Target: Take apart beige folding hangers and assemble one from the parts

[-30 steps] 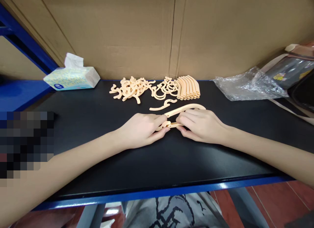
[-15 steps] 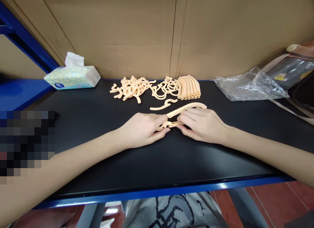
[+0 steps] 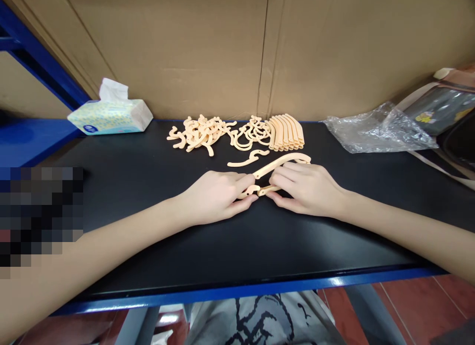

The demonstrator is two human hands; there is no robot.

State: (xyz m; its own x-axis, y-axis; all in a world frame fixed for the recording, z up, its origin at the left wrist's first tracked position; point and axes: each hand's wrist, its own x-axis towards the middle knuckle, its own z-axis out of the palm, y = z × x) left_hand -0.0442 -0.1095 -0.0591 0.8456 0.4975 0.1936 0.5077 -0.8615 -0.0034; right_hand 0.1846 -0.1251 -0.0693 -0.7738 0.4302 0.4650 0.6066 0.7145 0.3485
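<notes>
Between its thumb and fingers my left hand (image 3: 215,196) pinches a small beige hooked piece (image 3: 252,190). My right hand (image 3: 308,189) is closed on a beige arm piece (image 3: 267,190), whose holed end meets or nearly meets the hooked piece. A long curved beige piece (image 3: 280,164) extends behind the right fingers; whether it joins the held arm piece is hidden. Just beyond the hands, a loose beige piece with a hook (image 3: 247,160) lies on the black table (image 3: 237,251).
Along the back are a pile of curved beige pieces (image 3: 204,132), thin hooked pieces (image 3: 252,132) and a stack of larger pieces (image 3: 287,132). A tissue pack (image 3: 111,117) sits back left. Clear plastic wrap (image 3: 382,129) and a bag (image 3: 445,107) are at the right.
The right-hand arm piece has tilted and shifted slightly, so its holed end now shows beside the hooked piece. The long curved piece has moved slightly with it. My left hand is nearly still.
</notes>
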